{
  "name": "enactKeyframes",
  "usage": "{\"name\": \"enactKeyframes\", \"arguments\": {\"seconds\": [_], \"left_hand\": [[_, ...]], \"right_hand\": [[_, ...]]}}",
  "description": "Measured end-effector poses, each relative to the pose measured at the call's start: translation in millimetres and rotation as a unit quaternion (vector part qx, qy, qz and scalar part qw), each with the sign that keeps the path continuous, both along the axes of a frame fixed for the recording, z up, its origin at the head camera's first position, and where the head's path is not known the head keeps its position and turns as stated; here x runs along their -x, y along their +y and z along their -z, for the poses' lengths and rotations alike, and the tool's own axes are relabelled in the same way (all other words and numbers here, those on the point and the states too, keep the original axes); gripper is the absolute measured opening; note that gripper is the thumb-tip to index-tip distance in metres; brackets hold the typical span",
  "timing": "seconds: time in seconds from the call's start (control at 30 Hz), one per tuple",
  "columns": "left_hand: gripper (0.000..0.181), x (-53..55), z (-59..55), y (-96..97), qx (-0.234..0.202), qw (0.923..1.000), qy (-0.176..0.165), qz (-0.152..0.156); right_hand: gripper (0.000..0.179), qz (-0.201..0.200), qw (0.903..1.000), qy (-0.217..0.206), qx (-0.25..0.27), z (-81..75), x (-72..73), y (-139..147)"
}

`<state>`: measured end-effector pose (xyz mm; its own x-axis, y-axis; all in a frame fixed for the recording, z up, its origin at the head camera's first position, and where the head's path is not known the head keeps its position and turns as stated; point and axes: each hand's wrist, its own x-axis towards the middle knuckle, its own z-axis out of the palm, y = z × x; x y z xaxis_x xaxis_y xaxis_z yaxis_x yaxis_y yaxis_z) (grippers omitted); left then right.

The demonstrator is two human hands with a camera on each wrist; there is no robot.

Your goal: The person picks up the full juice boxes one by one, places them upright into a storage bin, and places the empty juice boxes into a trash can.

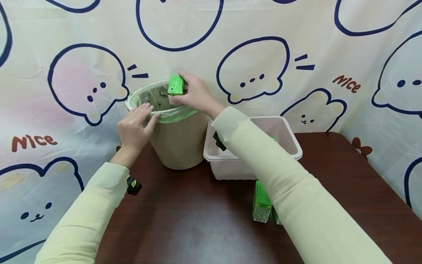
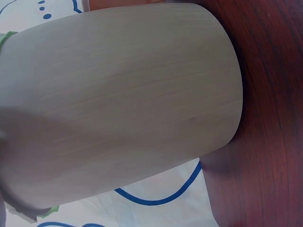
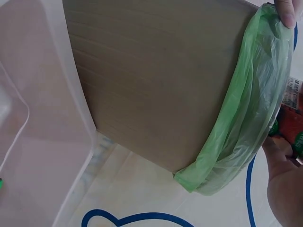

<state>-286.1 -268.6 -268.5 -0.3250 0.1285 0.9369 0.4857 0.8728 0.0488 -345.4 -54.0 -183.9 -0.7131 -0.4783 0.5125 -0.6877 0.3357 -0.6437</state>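
A trash can [image 1: 178, 143] with a light green liner bag [image 3: 236, 123] folded over its rim stands at the back of the table. My left hand [image 1: 135, 126] grips the near left of that rim, fingers over the edge and thumb on the outside. Over the can's opening, my right hand [image 1: 197, 93] holds a small drink carton [image 1: 176, 85] between thumb and fingers. The carton has a green end in the head view and red sides in the right wrist view. The can's outer wall fills most of the left wrist view.
Right of the can sits a white plastic tub [image 1: 227, 168], partly hidden by my right sleeve, with something green inside. In front of it a green carton [image 1: 262, 205] stands on the dark wooden table [image 1: 184, 223], with another partly covered by the sleeve. A printed curtain [image 1: 184, 58] hangs behind.
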Motion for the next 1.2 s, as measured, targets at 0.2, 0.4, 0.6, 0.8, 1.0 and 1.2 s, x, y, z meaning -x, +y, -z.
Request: {"name": "enactKeyframes", "arguments": {"seconds": [0.2, 0.4, 0.6, 0.8, 1.0, 1.2], "left_hand": [[0.038, 0.8, 1.3, -0.1, 0.002, 1.0000, 0.000, -0.001], [0.039, 0.0, 1.6, -1.8, -0.001, 1.0000, 0.001, 0.000], [0.039, -0.2, 1.5, -2.1, -0.003, 1.0000, 0.003, 0.002], [0.036, 0.6, 1.4, -0.9, 0.001, 1.0000, 0.006, 0.005], [0.035, 1.1, 1.7, -1.3, 0.000, 1.0000, 0.008, 0.005], [0.037, 0.8, 2.0, -1.5, 0.003, 1.0000, 0.005, 0.003]], "right_hand": [[0.059, 0.033, 0.9980, 0.019, -0.051, -0.6, 1.5, -0.9], [0.052, 0.044, 0.9963, 0.015, -0.073, -1.8, 3.5, -5.6], [0.043, 0.038, 0.9959, 0.009, -0.082, -2.3, 4.0, -7.9], [0.041, 0.049, 0.9933, 0.018, -0.104, -3.3, 2.7, -7.8], [0.044, 0.049, 0.9943, 0.010, -0.094, -3.8, 1.5, -6.7], [0.062, 0.056, 0.9931, 0.000, -0.103, -3.8, 2.0, -4.9]]}}
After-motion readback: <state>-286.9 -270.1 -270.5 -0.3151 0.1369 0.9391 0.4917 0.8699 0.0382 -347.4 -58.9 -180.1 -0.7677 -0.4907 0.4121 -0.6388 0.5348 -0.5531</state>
